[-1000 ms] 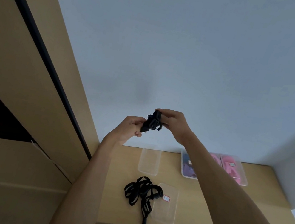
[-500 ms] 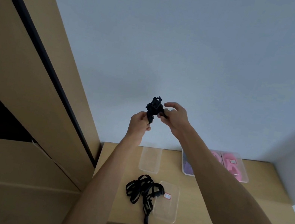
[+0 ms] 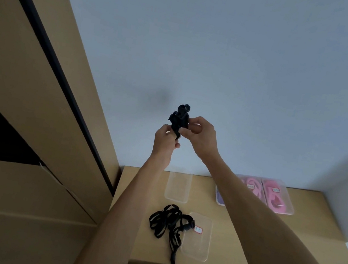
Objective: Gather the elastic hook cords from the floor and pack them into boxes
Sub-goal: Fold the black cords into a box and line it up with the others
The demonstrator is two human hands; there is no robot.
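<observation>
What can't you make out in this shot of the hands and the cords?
- Head view: the bundled black cord is dark and partly covered by the left hand and right hand; its hooks are unreadable.
- The sticker on the clear box: too small to read.
- The purple box: mostly behind the right forearm.

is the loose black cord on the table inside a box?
No. The loose cord lies tangled on the bare table, only partly over a clear lid, its hook hanging past the front edge.
</observation>
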